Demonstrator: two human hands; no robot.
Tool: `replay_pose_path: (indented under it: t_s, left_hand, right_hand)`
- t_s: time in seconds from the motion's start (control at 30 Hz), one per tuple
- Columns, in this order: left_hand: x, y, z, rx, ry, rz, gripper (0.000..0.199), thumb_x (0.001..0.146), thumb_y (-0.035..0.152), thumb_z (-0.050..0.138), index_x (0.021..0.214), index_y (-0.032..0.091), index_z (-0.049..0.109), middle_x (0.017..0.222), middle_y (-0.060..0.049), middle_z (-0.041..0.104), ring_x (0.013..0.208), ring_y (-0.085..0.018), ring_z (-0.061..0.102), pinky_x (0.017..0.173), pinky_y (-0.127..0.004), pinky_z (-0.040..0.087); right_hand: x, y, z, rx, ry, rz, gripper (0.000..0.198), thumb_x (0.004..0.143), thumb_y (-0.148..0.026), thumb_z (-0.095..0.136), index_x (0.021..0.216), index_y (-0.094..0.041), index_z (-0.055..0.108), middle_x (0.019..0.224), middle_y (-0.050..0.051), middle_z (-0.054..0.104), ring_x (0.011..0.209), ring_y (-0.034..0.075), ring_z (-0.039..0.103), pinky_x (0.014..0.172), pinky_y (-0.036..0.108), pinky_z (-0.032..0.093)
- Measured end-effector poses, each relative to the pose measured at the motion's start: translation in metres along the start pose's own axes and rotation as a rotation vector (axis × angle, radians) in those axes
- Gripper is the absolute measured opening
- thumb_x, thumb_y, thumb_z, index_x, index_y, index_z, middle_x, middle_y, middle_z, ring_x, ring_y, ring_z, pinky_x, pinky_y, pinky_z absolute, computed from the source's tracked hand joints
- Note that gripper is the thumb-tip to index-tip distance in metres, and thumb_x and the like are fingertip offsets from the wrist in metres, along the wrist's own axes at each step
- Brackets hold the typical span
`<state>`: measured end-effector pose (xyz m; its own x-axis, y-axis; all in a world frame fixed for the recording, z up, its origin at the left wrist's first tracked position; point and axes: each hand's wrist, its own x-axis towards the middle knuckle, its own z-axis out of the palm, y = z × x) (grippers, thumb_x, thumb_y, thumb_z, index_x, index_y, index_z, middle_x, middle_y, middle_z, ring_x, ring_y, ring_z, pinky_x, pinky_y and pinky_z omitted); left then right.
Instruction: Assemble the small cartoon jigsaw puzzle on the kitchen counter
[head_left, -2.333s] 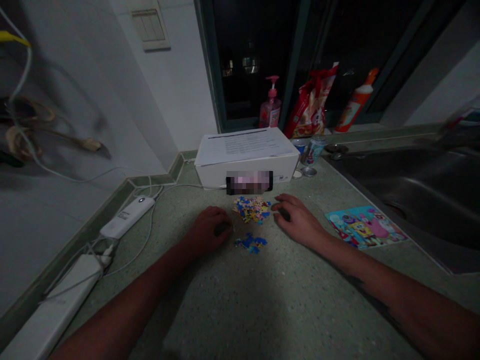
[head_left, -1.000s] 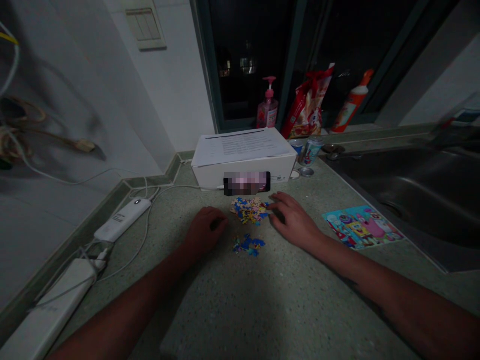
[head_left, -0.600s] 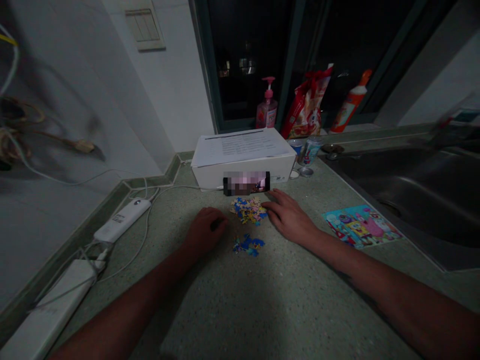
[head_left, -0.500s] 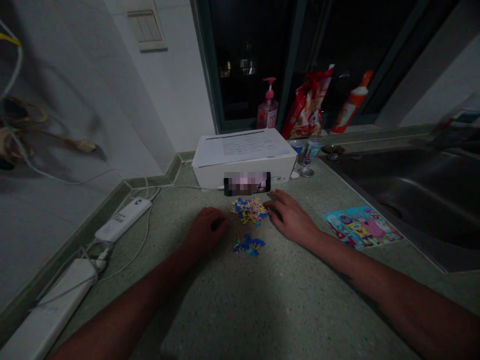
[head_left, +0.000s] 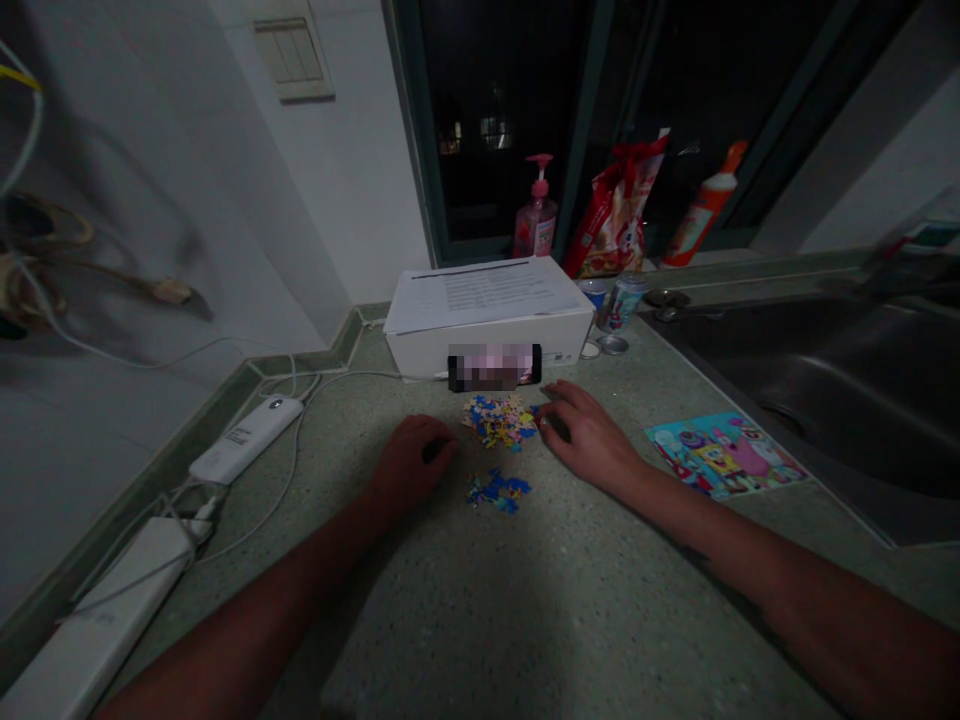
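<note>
A mixed pile of small jigsaw puzzle pieces (head_left: 498, 420), yellow, blue and pink, lies on the counter between my hands. Nearer to me is a smaller group of mostly blue puzzle pieces (head_left: 498, 490). My left hand (head_left: 415, 455) rests on the counter just left of the pile, its fingers curled in towards the thumb, with nothing visible in them. At the pile's right edge is my right hand (head_left: 585, 432), palm down, thumb and fingers apart; its fingertips are beside the outermost pieces, and I cannot tell whether they touch.
A phone (head_left: 495, 368) leans against a white box (head_left: 487, 340) behind the pile. A colourful cartoon picture sheet (head_left: 726, 455) lies right of my right hand, before the sink (head_left: 840, 360). Cans (head_left: 621, 303) stand by the box. Cables and a power strip (head_left: 124, 610) lie left.
My right hand has shifted slightly right, away from the pile, its fingertips drawn back from the pieces at the edge. The left hand has not visibly moved.
</note>
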<state>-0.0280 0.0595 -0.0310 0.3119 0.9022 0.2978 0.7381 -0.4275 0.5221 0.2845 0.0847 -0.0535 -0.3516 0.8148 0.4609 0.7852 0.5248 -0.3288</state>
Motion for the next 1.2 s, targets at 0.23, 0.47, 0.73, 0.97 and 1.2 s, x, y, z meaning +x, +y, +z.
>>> replay_pose_path:
  t_s: [0.23, 0.47, 0.73, 0.97, 1.2]
  left_hand:
    - [-0.0003, 0.0007, -0.0006, -0.004, 0.008, 0.005, 0.010, 0.094, 0.024, 0.063, 0.092, 0.020, 0.073, 0.097, -0.007, 0.073, 0.098, -0.025, 0.065, 0.093, -0.045, 0.054]
    - [-0.0002, 0.0004, -0.0003, 0.003, 0.009, 0.007, 0.010, 0.092, 0.023, 0.063, 0.092, 0.020, 0.073, 0.095, -0.007, 0.073, 0.095, -0.025, 0.065, 0.093, -0.045, 0.054]
    - [-0.0011, -0.0010, 0.0010, 0.010, 0.019, 0.037, 0.010, 0.092, 0.023, 0.063, 0.094, 0.020, 0.073, 0.097, -0.007, 0.073, 0.097, -0.025, 0.065, 0.093, -0.045, 0.054]
    - [-0.0015, -0.0013, 0.0015, 0.026, 0.007, 0.043, 0.011, 0.094, 0.023, 0.063, 0.095, 0.020, 0.073, 0.098, -0.007, 0.072, 0.098, -0.025, 0.064, 0.094, -0.046, 0.053]
    - [-0.0013, -0.0002, 0.0016, 0.022, 0.009, 0.046, 0.011, 0.094, 0.023, 0.063, 0.095, 0.020, 0.073, 0.097, -0.007, 0.073, 0.098, -0.025, 0.064, 0.094, -0.045, 0.053]
  right_hand:
    - [-0.0003, 0.0011, 0.0000, 0.012, -0.022, 0.018, 0.023, 0.094, -0.022, 0.060, 0.109, -0.016, 0.076, 0.138, 0.021, 0.065, 0.137, 0.038, 0.057, 0.117, 0.060, 0.048]
    - [-0.0001, 0.0030, 0.0006, 0.038, -0.032, 0.066, 0.018, 0.091, -0.021, 0.063, 0.102, -0.016, 0.076, 0.140, 0.022, 0.064, 0.140, 0.039, 0.055, 0.118, 0.059, 0.047]
    - [-0.0023, 0.0058, 0.0052, 0.038, -0.007, 0.051, 0.026, 0.094, -0.024, 0.063, 0.114, -0.016, 0.076, 0.141, 0.021, 0.063, 0.142, 0.038, 0.054, 0.119, 0.060, 0.045]
    - [0.0000, 0.0054, 0.0037, 0.055, -0.031, 0.082, 0.019, 0.091, -0.023, 0.065, 0.105, -0.017, 0.077, 0.140, 0.020, 0.064, 0.142, 0.038, 0.054, 0.119, 0.059, 0.045]
    - [-0.0010, 0.0061, 0.0057, 0.060, 0.003, 0.107, 0.019, 0.090, -0.027, 0.067, 0.104, -0.017, 0.075, 0.141, 0.021, 0.063, 0.144, 0.039, 0.052, 0.119, 0.061, 0.045]
